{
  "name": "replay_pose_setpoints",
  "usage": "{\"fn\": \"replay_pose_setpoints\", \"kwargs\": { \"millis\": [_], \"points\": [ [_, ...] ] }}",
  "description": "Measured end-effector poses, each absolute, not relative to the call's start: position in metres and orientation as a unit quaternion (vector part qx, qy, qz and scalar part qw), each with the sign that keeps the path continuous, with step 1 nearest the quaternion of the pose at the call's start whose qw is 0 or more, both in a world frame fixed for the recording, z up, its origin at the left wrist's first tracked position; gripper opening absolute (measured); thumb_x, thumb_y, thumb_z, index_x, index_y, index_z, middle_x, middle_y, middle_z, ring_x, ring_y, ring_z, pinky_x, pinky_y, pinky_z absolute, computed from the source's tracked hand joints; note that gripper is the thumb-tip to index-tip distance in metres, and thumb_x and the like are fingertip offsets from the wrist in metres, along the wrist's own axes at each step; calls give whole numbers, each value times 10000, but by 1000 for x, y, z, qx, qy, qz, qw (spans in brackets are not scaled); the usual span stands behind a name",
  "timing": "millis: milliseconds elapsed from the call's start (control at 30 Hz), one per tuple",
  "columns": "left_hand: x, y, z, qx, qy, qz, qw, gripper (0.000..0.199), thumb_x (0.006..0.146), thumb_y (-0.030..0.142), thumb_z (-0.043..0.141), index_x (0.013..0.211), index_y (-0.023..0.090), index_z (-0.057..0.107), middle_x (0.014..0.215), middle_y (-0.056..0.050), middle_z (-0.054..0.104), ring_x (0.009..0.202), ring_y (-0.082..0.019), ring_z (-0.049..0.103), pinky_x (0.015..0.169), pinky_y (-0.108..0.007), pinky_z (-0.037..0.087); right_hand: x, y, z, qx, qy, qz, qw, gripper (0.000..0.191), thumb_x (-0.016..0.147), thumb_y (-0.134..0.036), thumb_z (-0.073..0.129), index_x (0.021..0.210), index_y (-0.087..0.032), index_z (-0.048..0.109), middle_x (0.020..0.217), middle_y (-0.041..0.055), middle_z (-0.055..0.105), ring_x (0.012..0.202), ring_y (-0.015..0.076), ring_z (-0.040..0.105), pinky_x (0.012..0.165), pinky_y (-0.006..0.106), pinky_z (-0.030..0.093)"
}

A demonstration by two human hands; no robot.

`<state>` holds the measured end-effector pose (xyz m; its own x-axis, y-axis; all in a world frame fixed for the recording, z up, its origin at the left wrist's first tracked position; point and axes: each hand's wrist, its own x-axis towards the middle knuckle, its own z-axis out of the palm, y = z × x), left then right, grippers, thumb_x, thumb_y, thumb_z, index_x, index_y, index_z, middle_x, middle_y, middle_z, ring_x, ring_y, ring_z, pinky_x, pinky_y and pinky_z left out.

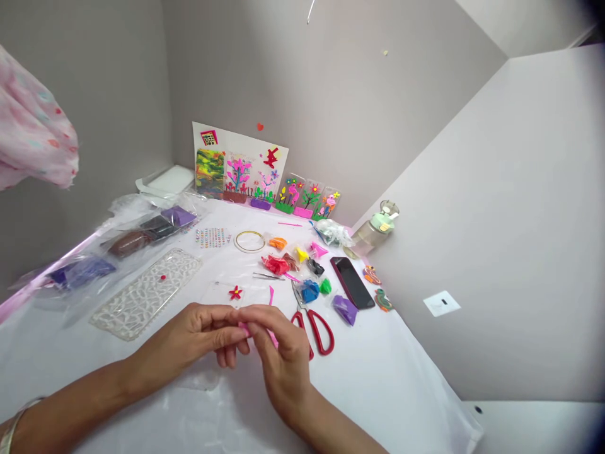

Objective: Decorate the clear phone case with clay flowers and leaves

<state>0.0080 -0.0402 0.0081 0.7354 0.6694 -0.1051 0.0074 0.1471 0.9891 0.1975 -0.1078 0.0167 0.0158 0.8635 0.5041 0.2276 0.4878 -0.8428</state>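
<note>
My left hand (205,331) and my right hand (286,356) meet over the near part of the table. Both are closed, fingertips pinching a small piece of pink clay (244,327) that they mostly cover. More pink shows beneath my right fingers. Just beyond my hands, a red clay flower (235,292) with a yellow centre lies on a clear sheet. A thin pink strip (271,295) is to its right. Red-handled scissors (322,332) lie beside my right hand, partly hidden by it. Tweezers (268,276) rest farther back.
Bagged clay lumps, including blue (310,291) and purple (345,309), lie right of centre near a phone (353,282). A bottle (375,232) stands by the wall. At left are a patterned clear tray (146,293) and plastic bags (142,236). Decorated panels (239,176) lean at the back.
</note>
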Motion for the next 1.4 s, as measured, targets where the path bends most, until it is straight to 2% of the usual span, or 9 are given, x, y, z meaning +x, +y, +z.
{"fn": "replay_pose_setpoints", "kwargs": {
  "millis": [100,200,333,400,467,733,933,1133,1400],
  "points": [
    [5,-37,10,588,268,247,722,360,971,571,741,896,225,808,814,-4,792,775,-213,753,769,-312,635,194,-107,12,-342,-758,101,546,420,1093,-119,666,1499,-217,714,1286,148,855,1210,253,816,1090,403,664],
    [1,-35,11,636,258,235,689,341,1017,534,691,889,246,821,849,-1,790,902,-240,773,872,-337,637,199,-104,14,-331,-770,51,543,444,1088,-71,655,1501,-227,711,1220,131,873,1145,234,838,1043,363,682],
    [-1,-36,9,722,266,249,588,248,1027,487,686,1047,306,854,1156,-17,823,1121,-253,763,1022,-357,605,212,-102,22,-427,-678,195,565,223,1046,-138,729,1174,-260,865,1018,61,883,881,206,847,800,291,689],
    [-2,-35,8,731,290,274,553,253,1027,498,675,1064,317,848,1150,-16,818,1079,-238,765,982,-337,611,217,-99,24,-481,-577,331,572,80,996,-259,804,1004,-241,881,845,33,835,649,164,756,618,264,620],
    [-2,-33,8,733,312,298,526,266,1027,516,673,1020,307,838,1023,-7,805,930,-209,753,872,-298,615,220,-95,25,-498,-494,440,561,182,953,-389,844,902,-217,871,674,-4,729,510,114,602,511,236,502],
    [-1,-30,15,712,331,373,494,243,1009,479,688,934,298,832,913,3,769,754,-158,679,709,-225,590,217,-88,26,-485,-400,589,507,416,671,-443,1061,879,-203,793,648,-65,601,580,79,466,560,210,382],
    [-11,-25,16,707,390,391,442,296,1017,553,640,958,318,810,780,27,711,752,-183,689,739,-260,574,215,-89,21,-450,-424,589,521,452,919,-637,850,943,-195,754,698,-13,715,518,97,566,552,244,437],
    [-21,-17,15,664,477,423,391,412,1013,694,588,1041,331,780,794,12,728,929,-260,729,915,-350,560,215,-87,18,-431,-389,593,558,431,918,-595,875,1050,-193,789,803,18,766,615,114,646,609,244,477],
    [-11,-27,7,708,409,400,415,332,1041,579,604,1087,300,777,849,6,717,797,-207,702,749,-285,583,213,-88,19,-430,-383,618,535,426,883,-567,924,924,-190,729,799,16,776,601,109,635,605,241,473]
  ]
}}
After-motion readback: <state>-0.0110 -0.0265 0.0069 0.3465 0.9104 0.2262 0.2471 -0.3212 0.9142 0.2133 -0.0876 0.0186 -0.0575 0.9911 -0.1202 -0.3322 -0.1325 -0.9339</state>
